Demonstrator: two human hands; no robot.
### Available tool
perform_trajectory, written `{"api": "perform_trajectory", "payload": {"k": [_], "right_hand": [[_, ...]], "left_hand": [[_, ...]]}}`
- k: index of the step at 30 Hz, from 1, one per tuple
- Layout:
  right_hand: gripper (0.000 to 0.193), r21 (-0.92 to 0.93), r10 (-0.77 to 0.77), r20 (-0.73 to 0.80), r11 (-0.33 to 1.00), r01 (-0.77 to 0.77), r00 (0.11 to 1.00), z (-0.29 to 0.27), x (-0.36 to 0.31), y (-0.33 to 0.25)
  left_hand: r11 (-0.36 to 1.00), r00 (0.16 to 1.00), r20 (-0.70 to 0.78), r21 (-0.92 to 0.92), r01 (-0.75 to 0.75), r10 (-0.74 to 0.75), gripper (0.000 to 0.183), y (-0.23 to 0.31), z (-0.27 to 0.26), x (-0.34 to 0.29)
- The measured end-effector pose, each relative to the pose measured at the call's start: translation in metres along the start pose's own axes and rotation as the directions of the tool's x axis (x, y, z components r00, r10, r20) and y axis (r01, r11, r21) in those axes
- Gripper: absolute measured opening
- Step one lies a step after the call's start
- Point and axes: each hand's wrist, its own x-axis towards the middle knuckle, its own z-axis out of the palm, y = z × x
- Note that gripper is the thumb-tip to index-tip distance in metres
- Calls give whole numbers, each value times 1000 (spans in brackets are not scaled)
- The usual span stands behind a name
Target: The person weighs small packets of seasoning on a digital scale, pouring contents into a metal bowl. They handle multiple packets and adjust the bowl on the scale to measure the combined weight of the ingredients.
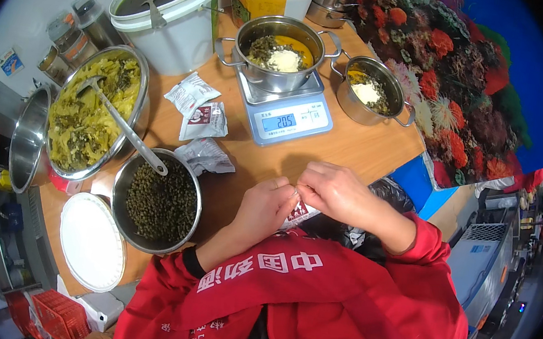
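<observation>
Near the front edge of the table, my left hand (264, 206) and my right hand (337, 192) meet at the fingertips. Between them they pinch a small white packet (299, 213) with a dark red label, whose top is hidden by my fingers. Beyond my hands, a two-handled steel pot (277, 80) rests on a digital scale (307, 121). In it are dark green bits, yellow-orange liquid and a heap of pale powder (284, 60). A smaller steel pot (358, 110) to its right holds a similar mix. Several similar packets (204, 122) lie left of the scale.
At left, a steel bowl (196, 218) holds green peppercorns, and a larger bowl (144, 91) holds yellow-green pickled vegetables with a ladle (125, 127). A white lid (92, 243) sits nearby. White buckets (178, 45) and stacked steel pots (330, 5) stand behind.
</observation>
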Motion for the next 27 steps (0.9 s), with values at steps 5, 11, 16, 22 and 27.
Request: {"api": "perform_trajectory", "payload": {"k": [5,11,16,22,27], "right_hand": [[9,432,335,-209,875,-221,919,35,4,-7],[16,899,630,-74,377,-221,773,54,-1,-5],[14,983,790,-181,167,78,585,32,-12,9],[19,788,848,-407,514,-339,338,-33,-138,52],[21,-362,763,-388,390,-847,517,-10,-212,51]], "left_hand": [[993,972,-229,120,-17,45,6,3,-2,0],[990,982,-133,-55,127,-134,12,0,-3,4],[992,986,-114,-52,116,-122,11,1,-2,5],[955,980,-10,-223,194,-201,12,5,-6,2],[964,989,-23,-228,137,-146,14,7,-2,4]]}}
